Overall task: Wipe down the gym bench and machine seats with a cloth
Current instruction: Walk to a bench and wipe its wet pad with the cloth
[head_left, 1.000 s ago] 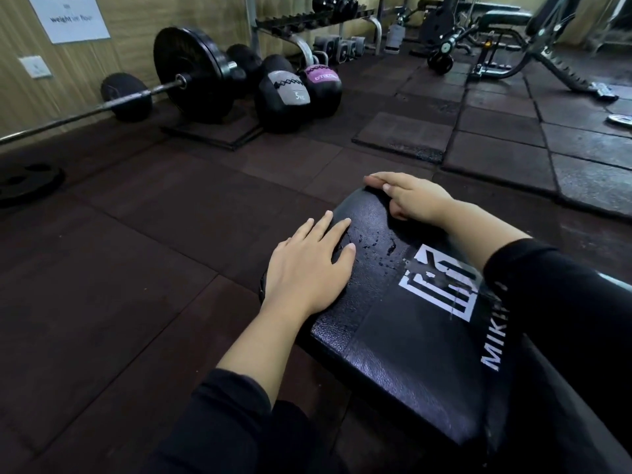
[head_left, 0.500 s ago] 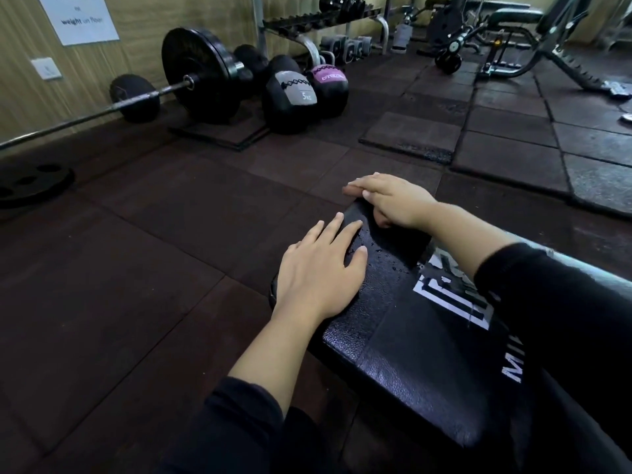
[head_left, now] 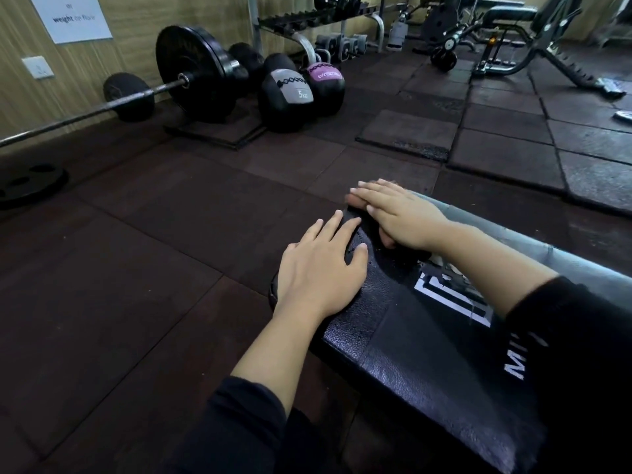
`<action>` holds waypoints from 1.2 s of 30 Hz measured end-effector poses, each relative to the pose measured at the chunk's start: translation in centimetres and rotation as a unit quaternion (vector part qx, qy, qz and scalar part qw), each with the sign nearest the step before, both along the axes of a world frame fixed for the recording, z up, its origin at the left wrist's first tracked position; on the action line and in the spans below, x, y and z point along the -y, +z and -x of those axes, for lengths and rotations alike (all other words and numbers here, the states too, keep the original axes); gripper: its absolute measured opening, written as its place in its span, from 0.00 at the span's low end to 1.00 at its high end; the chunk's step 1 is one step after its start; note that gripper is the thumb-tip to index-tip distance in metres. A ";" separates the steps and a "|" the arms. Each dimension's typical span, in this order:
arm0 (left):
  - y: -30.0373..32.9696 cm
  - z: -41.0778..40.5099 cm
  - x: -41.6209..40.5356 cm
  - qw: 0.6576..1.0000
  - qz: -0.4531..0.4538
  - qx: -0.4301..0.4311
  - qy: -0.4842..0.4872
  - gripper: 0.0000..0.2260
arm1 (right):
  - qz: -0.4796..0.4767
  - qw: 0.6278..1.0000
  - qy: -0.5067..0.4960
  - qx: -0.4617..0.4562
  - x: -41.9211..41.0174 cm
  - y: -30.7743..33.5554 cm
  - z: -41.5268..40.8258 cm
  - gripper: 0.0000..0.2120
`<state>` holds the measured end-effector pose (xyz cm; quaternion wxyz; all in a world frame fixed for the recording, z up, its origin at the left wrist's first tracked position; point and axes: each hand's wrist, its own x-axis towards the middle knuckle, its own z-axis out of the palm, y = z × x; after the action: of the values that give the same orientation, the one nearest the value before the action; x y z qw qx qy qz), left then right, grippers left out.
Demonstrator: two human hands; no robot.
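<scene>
A dark rubber-tiled floor (head_left: pixel 143 268) fills most of the view, its square mats running back to a wood-panelled wall (head_left: pixel 136 15). One mat (head_left: pixel 407 133) in the middle distance sits raised above its neighbours, with a frayed front edge. At lower right a black padded bench (head_left: pixel 427 354) runs in from the right edge of the view, its rounded end nearest the middle of the floor. Its grained cover carries a white square logo (head_left: pixel 444 295), partly hidden by the right forearm, and white letters of which only "MI" can be read. Small droplets glisten on the pad between the two hands.

Along the wall lies a loaded barbell (head_left: pixel 191 73) with large black plates, and a loose plate (head_left: pixel 24 183) lies flat on the floor at far left. Beside the barbell sit two medicine balls: a grey-panelled one (head_left: pixel 285 97) marked "5 KG" and a pink-panelled one (head_left: pixel 325 85) whose lettering is too small to read. Behind them stands a dumbbell rack (head_left: pixel 325 15), and an adjustable bench (head_left: pixel 519 32) stands at far right. A white paper sign (head_left: pixel 71 15) on the wall shows "weight on floor"; a wall switch (head_left: pixel 37 67) sits below it.

The left hand (head_left: pixel 318 271) lies flat on the near corner of the bench end, fingers straight and slightly spread, thumb set apart. The right hand (head_left: pixel 400 213) lies palm down over the far corner, fingers straight and close together, their tips reaching past the edge. No cloth shows; whether one lies under the right palm cannot be told.
</scene>
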<state>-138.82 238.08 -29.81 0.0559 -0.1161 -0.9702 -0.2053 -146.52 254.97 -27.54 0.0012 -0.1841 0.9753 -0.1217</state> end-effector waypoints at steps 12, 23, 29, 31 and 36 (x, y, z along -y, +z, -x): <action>0.8 -0.3 0.2 1.000 -0.010 0.025 0.003 0.21 | -0.018 0.996 -0.070 0.054 -3.5 1.0 -1.9 0.24; 1.4 -1.4 1.0 0.997 -0.078 0.012 0.013 0.20 | 0.047 0.994 -0.091 -0.032 -2.3 -0.3 -9.3 0.23; 0.3 -4.0 3.4 0.994 -0.092 0.027 0.055 0.22 | 0.036 0.995 -0.093 -0.027 -2.4 -0.5 -9.1 0.23; -0.2 -4.4 3.4 0.991 -0.116 0.024 0.062 0.21 | 0.033 0.995 -0.094 -0.023 -2.3 -0.3 -9.1 0.22; -0.7 -4.3 3.2 0.988 -0.131 -0.002 0.077 0.20 | 0.021 0.995 -0.099 -0.008 -1.4 0.2 -7.7 0.21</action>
<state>-134.53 234.91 -30.53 0.0880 -0.0327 -0.9410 -0.3252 -138.81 256.41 -27.30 -0.0223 -0.0878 0.9859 -0.1407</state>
